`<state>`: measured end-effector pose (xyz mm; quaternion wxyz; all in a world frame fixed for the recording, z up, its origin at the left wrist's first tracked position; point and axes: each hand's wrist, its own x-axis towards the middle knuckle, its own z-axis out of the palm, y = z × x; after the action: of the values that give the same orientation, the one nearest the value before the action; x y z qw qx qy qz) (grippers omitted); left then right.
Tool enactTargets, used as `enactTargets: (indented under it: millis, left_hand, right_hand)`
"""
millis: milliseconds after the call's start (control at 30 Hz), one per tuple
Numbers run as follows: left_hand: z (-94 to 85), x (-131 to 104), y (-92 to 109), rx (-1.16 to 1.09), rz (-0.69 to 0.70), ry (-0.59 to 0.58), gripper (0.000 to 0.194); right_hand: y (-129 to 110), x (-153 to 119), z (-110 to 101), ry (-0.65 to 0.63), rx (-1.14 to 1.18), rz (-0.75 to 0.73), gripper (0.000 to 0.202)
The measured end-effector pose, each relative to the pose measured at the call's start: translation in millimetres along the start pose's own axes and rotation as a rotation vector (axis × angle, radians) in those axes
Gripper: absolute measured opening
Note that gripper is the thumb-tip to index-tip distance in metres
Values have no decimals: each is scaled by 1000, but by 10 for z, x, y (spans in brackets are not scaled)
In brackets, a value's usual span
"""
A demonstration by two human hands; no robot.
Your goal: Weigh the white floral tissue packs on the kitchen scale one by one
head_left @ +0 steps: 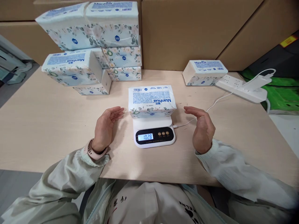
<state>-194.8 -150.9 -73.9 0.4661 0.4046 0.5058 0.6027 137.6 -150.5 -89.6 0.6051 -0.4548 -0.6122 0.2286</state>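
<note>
A pack of tissues (151, 99) with a white and blue floral wrapper rests on a white digital kitchen scale (153, 123). The lit display (145, 137) appears to read 102.8. To the left of the pack, my left hand (106, 126) stands apart from it, fingers stretched out and holding nothing. On the other side, my right hand (202, 129) is also off the pack, its palm facing inward with fingers extended. Neither hand touches the scale.
Stacked tissue packs (116, 37) stand at the back left. Another single pack (204, 73) sits at the back right beside a white power strip (240, 88). A white cable (216, 101) runs across the table to the scale. Cardboard boxes (187, 34) line the back.
</note>
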Motion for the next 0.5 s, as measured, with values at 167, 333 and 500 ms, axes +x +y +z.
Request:
enactTargets:
  millis: [167, 333, 500]
  left_hand:
    - [-6, -8, 3, -22, -8, -11, 41]
    - [18, -27, 79, 129, 143, -43, 40]
    - [199, -3, 217, 225, 251, -228, 57]
  right_hand:
    - [-10, -15, -13, 3, -13, -20, 37]
    - [-6, 83, -27, -106, -93, 120, 45]
    - [-116, 390, 160, -406, -79, 266, 62]
